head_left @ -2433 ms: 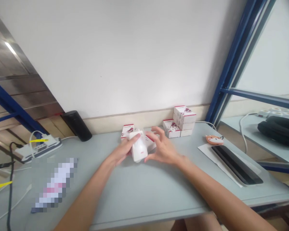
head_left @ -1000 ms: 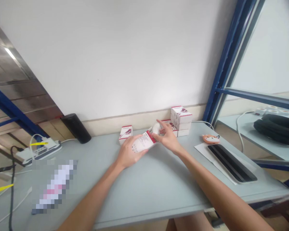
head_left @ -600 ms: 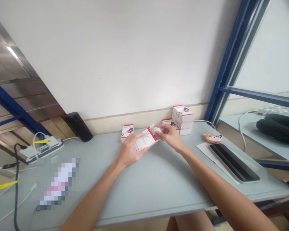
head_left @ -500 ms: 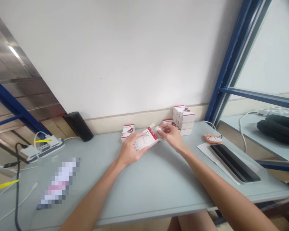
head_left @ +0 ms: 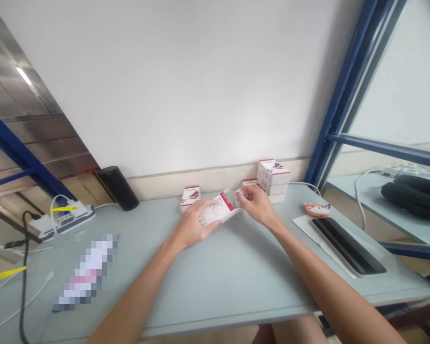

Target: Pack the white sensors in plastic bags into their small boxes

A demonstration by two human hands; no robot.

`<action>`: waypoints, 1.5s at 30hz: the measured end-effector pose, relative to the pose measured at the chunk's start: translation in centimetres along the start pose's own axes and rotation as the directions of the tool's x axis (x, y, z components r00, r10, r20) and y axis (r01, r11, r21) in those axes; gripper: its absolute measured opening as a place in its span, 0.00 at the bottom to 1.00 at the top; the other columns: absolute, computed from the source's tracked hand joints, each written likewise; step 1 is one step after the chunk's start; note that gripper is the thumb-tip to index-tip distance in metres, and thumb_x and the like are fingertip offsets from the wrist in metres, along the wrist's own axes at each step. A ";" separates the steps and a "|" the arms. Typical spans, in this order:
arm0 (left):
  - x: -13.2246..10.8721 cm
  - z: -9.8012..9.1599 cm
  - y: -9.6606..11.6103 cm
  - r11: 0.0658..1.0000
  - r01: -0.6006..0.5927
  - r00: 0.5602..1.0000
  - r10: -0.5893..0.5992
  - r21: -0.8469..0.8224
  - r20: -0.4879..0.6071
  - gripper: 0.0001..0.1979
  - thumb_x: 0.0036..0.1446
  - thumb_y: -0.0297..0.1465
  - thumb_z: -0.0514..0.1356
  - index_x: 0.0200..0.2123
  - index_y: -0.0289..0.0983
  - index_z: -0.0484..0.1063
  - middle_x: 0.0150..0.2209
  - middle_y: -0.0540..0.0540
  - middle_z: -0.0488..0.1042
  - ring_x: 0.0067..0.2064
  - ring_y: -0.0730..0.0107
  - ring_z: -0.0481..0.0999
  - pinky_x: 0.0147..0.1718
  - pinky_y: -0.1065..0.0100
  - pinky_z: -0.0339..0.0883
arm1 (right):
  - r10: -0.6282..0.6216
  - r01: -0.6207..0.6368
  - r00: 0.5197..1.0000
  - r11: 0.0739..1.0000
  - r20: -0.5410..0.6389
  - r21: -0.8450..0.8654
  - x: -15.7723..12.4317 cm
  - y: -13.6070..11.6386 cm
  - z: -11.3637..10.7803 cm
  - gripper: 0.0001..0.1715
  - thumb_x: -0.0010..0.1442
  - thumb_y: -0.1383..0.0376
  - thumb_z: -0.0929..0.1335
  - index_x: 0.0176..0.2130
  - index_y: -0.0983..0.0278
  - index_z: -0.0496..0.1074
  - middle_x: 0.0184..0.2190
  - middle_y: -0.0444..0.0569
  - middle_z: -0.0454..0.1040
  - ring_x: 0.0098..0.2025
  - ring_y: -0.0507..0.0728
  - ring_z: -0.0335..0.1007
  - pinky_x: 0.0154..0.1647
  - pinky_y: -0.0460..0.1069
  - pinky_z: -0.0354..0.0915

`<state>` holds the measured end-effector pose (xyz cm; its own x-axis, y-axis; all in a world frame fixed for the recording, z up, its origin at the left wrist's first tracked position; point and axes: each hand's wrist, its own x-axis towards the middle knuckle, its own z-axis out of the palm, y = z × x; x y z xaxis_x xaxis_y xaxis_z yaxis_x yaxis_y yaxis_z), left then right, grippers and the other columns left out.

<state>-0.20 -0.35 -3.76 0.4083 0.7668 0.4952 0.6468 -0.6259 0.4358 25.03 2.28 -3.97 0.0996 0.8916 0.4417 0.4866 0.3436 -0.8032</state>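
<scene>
My left hand (head_left: pixel 193 223) is closed around a white carton with a red band (head_left: pixel 218 209), held tilted over the table. The carton's right end is open, with its flaps sticking out. My right hand (head_left: pixel 257 204) pinches a small white item (head_left: pixel 240 195) just beyond that open end; its exact kind is too small to make out. Behind my left hand stands another red-and-white box (head_left: pixel 190 195). Behind my right hand is a stack of similar boxes (head_left: pixel 273 177), with one more box (head_left: pixel 250 182) partly hidden beside it.
On the grey table (head_left: pixel 215 286), a phone (head_left: pixel 348 246) lies on white paper at right, near an orange-and-white object (head_left: pixel 317 209). A black cylinder (head_left: pixel 117 188), a power strip (head_left: pixel 69 222), cables and a blurred-out item (head_left: pixel 88 273) are at left.
My right hand and the white item have shifted slightly right, away from the carton's open end. My left hand stays almost in place with the carton.
</scene>
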 end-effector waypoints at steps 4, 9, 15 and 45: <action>0.0 0.2 -0.4 0.987 0.111 0.993 -0.104 -0.118 0.062 0.25 0.60 0.43 0.67 0.59 0.46 0.72 0.57 0.45 0.77 0.56 0.52 0.78 0.52 0.55 0.74 | -0.039 0.068 0.991 0.970 -0.127 0.234 -0.1 -0.1 0.5 0.17 0.62 0.51 0.71 0.41 0.61 0.80 0.44 0.54 0.77 0.45 0.61 0.76 0.51 0.58 0.75; 0.2 0.5 -1.4 0.953 0.114 0.993 -0.113 -0.281 0.020 0.24 0.60 0.42 0.67 0.58 0.42 0.71 0.57 0.42 0.77 0.58 0.52 0.77 0.54 0.57 0.73 | -0.124 0.169 0.983 0.889 -0.132 0.426 -1.0 -0.5 1.5 0.13 0.60 0.53 0.74 0.39 0.59 0.78 0.43 0.50 0.71 0.50 0.60 0.73 0.54 0.57 0.76; -0.1 1.2 -2.5 0.983 0.090 0.991 -0.104 -0.161 -0.080 0.25 0.55 0.41 0.71 0.54 0.42 0.74 0.54 0.43 0.79 0.55 0.51 0.79 0.54 0.53 0.73 | -0.084 0.051 0.995 0.864 0.044 0.500 -1.1 -0.3 2.2 0.10 0.52 0.59 0.76 0.32 0.60 0.75 0.40 0.47 0.70 0.48 0.58 0.73 0.58 0.58 0.72; -0.3 -0.1 -2.5 0.984 -0.177 0.976 0.177 0.016 -0.126 0.21 0.58 0.38 0.68 0.54 0.43 0.71 0.56 0.40 0.77 0.59 0.48 0.76 0.57 0.48 0.71 | 0.065 -0.297 0.923 0.746 0.378 0.597 -0.4 1.8 1.1 0.18 0.41 0.65 0.75 0.22 0.61 0.62 0.25 0.39 0.69 0.31 0.53 0.64 0.37 0.49 0.60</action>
<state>-2.04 0.97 -4.90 0.4321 0.6197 0.6552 0.5745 -0.7492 0.3297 24.92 2.87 -6.01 -0.2044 0.9573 0.2045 -0.1845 0.1674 -0.9685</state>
